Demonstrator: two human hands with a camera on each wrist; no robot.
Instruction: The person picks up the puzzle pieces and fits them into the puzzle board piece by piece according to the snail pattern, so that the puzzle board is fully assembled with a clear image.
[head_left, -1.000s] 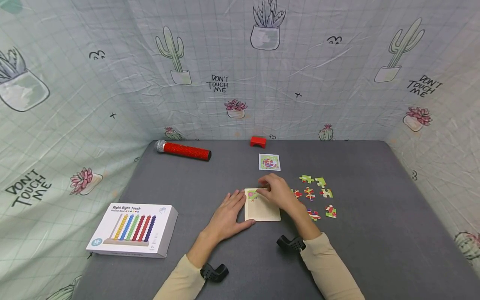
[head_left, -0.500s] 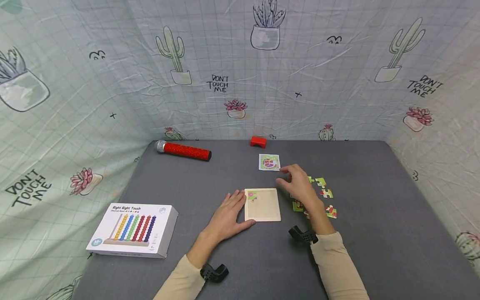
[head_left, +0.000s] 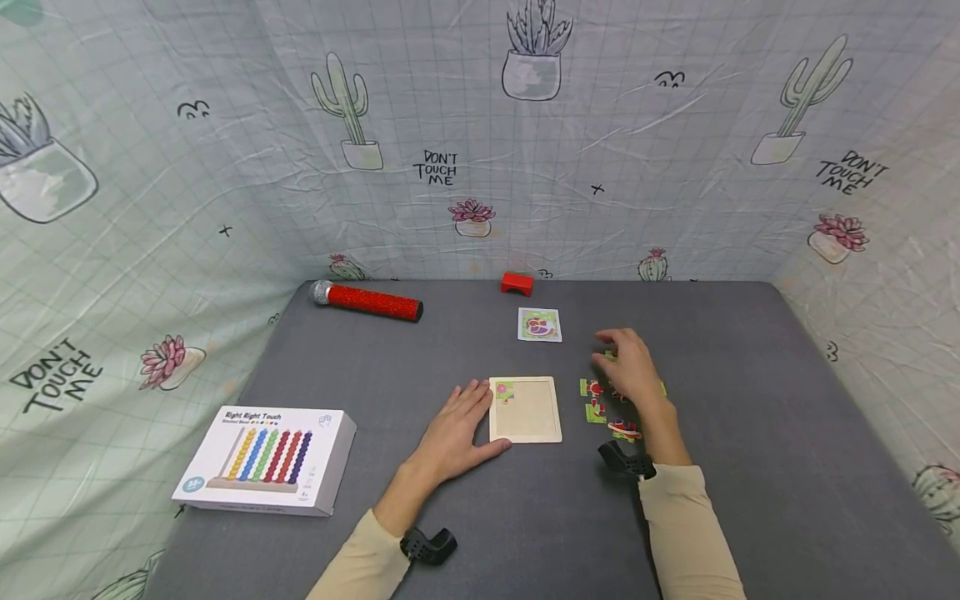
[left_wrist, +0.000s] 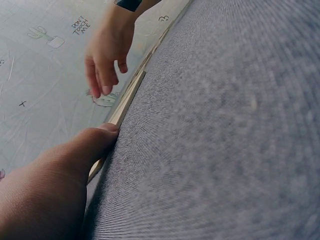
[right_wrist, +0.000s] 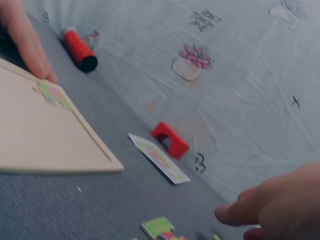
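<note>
A square wooden puzzle board (head_left: 528, 417) lies flat on the table, with a green and pink puzzle piece (head_left: 504, 390) in its far left corner. My left hand (head_left: 453, 432) rests along the board's left side, fingers extended and thumb (left_wrist: 102, 135) against the near edge. Several loose puzzle pieces (head_left: 596, 412) in green and red lie right of the board. Over the far ones hovers my right hand (head_left: 632, 367), its fingers slightly bent and thumb apart from them. I see nothing held in it; it partly covers some pieces.
Behind the board lies a small picture card (head_left: 539, 325), with a red arch block (head_left: 517, 284) beyond it. A red toy microphone (head_left: 371, 302) is at the back left. A white abacus box (head_left: 266, 460) sits at the left. Printed cloth hangs around the table.
My right hand has moved from above the board rightward to over the loose pieces. The left hand and the board have stayed put.
</note>
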